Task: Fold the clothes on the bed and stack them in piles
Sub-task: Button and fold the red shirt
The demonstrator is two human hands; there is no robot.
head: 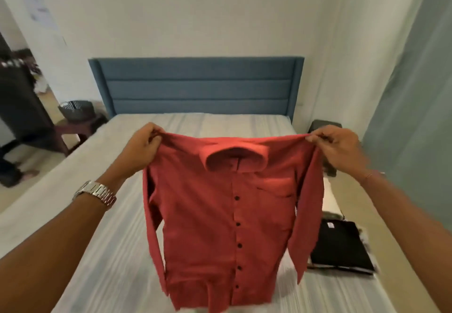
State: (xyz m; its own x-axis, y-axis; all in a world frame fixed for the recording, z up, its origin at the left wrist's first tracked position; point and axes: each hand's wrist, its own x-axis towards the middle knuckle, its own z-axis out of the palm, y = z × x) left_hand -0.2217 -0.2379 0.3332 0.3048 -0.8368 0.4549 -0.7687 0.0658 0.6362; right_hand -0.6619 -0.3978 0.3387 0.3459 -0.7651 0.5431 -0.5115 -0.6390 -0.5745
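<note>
Holding the red shirt (232, 217) up over the bed (117, 251), we pinch one shoulder in each hand: the left hand (144, 146) has its thumb and curled fingers closed on the left shoulder seam, and the right hand (335, 146) grips the right shoulder the same way. The shirt hangs free in the air between us and the mattress, its hem low in the view and blurred, so we cannot tell whether it touches the sheet.

The step in hand looks like squaring the shirt before laying it down. To do it well we judge that we should keep both shoulders level and taut, so the button placket falls straight, then lower it flat so the sleeves do not bunch underneath. Both sleeves hang down along the sides; they will want smoothing before any fold.

The shirt points collar up, toward the headboard (195, 85), with its buttoned front facing us. Its long axis runs top to bottom, from collar to hem, roughly in line with the length of the bed. The chest pocket sits on the right of the view.

On the right side of the bed, near the right sleeve, lies a folded black garment (342, 246) on top of what seems a small pile, the likely place for this shirt once folded.
</note>
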